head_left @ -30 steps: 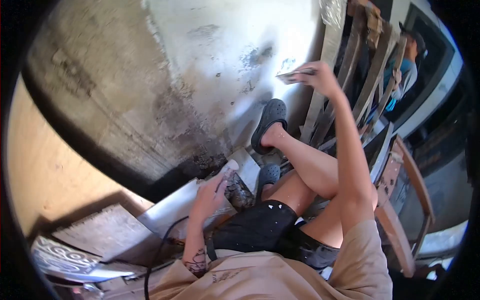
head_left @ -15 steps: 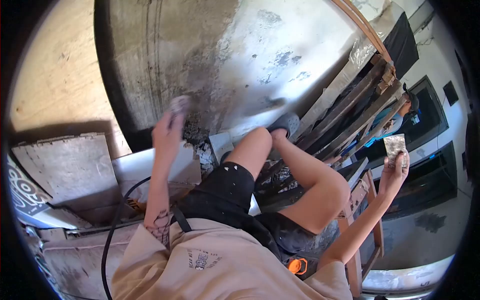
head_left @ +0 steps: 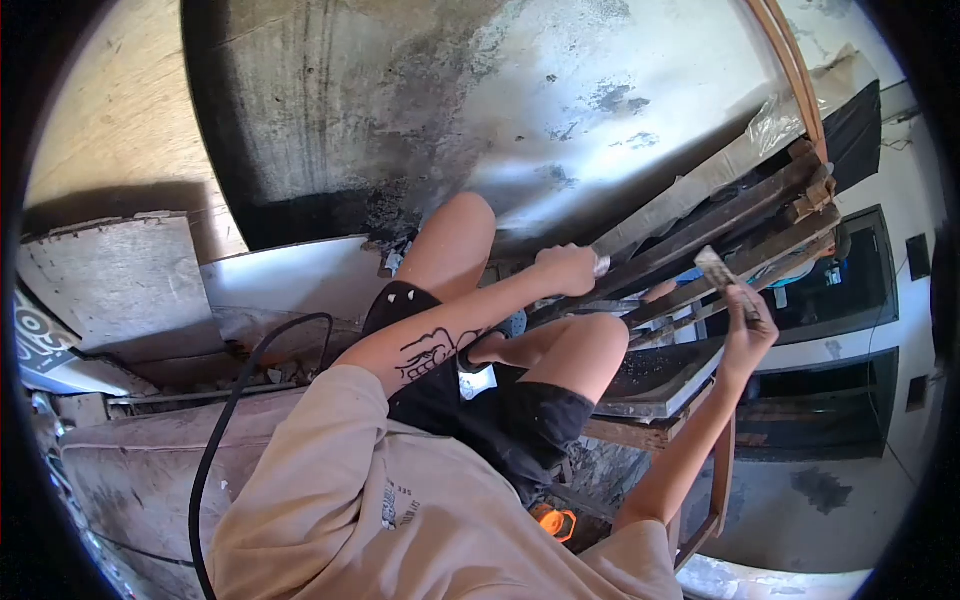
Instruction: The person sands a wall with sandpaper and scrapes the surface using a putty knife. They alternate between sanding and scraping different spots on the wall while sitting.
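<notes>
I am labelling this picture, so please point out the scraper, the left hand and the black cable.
scraper [head_left: 716, 268]: head view, on the flat blade.
left hand [head_left: 566, 270]: head view, on the back of the fist.
black cable [head_left: 236, 385]: head view, on its curved middle.

From my remote seat I see the wall panel [head_left: 450, 110] standing ahead, behind the raised knees. Wooden slats [head_left: 700, 215] lean against it on the right. The left hand [head_left: 565, 270] is at their lower end, and the right hand [head_left: 748, 335] is further right, with the scraper [head_left: 715, 268] above it. Boards [head_left: 120, 290] lie on the left, with a cable [head_left: 235, 400] in front of them.
</notes>
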Demonstrator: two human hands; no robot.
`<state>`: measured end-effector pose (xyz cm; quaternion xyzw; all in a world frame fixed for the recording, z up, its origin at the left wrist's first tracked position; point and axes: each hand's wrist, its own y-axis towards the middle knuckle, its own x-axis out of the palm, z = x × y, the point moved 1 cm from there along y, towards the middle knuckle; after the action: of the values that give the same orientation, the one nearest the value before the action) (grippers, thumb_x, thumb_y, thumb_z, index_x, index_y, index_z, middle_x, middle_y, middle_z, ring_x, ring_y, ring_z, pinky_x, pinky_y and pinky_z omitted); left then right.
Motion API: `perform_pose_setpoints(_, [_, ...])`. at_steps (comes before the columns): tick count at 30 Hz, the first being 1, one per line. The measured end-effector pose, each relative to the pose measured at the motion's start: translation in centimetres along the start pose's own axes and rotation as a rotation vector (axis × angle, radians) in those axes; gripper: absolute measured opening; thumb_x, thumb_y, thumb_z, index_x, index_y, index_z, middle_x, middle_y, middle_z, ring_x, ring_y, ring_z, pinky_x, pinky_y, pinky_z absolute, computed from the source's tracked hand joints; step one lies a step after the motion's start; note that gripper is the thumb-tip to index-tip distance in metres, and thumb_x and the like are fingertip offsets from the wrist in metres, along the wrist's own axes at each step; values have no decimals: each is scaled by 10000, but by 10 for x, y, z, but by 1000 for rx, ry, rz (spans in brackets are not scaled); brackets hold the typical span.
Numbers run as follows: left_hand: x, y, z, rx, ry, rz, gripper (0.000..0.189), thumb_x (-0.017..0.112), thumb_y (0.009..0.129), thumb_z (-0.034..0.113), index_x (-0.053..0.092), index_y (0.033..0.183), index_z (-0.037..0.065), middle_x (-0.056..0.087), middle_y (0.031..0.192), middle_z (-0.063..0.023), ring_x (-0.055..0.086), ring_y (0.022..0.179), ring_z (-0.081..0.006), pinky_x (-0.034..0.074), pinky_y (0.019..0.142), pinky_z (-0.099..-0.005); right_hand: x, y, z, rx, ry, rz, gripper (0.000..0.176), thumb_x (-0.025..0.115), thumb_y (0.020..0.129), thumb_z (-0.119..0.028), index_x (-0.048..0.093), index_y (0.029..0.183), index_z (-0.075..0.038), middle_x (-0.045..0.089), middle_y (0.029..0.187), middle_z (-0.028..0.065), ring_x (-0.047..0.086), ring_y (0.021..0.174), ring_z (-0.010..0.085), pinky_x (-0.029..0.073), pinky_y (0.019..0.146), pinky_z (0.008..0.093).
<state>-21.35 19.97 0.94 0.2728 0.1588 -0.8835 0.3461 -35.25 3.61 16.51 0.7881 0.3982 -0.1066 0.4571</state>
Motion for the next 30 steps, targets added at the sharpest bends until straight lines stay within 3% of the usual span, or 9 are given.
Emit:
perform_pose_setpoints(6, [18,38,6,209,291,-394,410,526,811,357,632,1068,55,625,1082,-153,614,974,-330,495,798,-447,93,-9,39,258,252,58,225,662,821,-60,640,1002,71,647,881,57,578,781,86,469,730,211])
perform_pose_setpoints(8, [33,55,-2,261,429,-543,342,493,849,311,638,1056,80,613,1105,-160,602,998,-328,489,802,-438,130,-6,45,185,223,21,186,665,809,-43,662,972,48,666,882,56,588,779,82,468,747,219])
perform_pose_setpoints(12, [79,82,-52,345,579,-458,343,550,820,368,678,983,95,651,1035,-130,615,992,-299,496,776,-425,191,13,45,66,125,-126,154,657,791,-10,681,941,10,689,858,69,618,754,98,478,741,232])
perform_pose_setpoints(14, [85,86,-70,228,456,-498,305,560,818,332,680,1005,122,643,1072,-118,606,1021,-295,484,799,-472,221,29,56,38,119,-195,147,648,785,4,686,926,-5,692,840,78,636,729,121,485,716,232])
perform_pose_setpoints(16, [102,99,-67,61,851,-710,333,600,800,242,648,1109,127,615,1148,-82,572,1071,-305,426,849,-589,252,41,70,-149,-68,-376,148,639,763,25,692,888,-34,682,809,94,657,692,191,492,661,240])
perform_pose_setpoints(19, [114,114,-73,-26,690,-786,377,610,787,200,618,1154,119,605,1166,-74,558,1091,-301,414,882,-569,281,83,74,-307,-138,-266,152,634,750,37,692,865,-44,674,802,89,658,682,234,489,618,240])
perform_pose_setpoints(22, [97,120,-75,-37,556,-773,393,616,784,209,609,1169,126,589,1192,-78,539,1118,-296,413,885,-566,288,119,53,-216,-26,-106,128,648,746,6,694,850,-53,677,804,94,667,700,213,493,609,252])
perform_pose_setpoints(26, [57,122,-65,-165,716,-713,425,679,728,258,627,1132,137,612,1096,-43,572,1031,-243,409,902,-540,325,123,52,-303,-99,-205,160,657,725,28,696,855,-57,682,801,87,670,707,189,492,599,272])
perform_pose_setpoints(30, [76,120,-75,-117,792,-728,379,654,754,232,632,1116,121,604,1104,-57,568,1026,-254,406,891,-551,291,129,52,-321,-114,-222,219,662,705,54,702,882,-69,688,828,73,672,721,162,505,633,261])
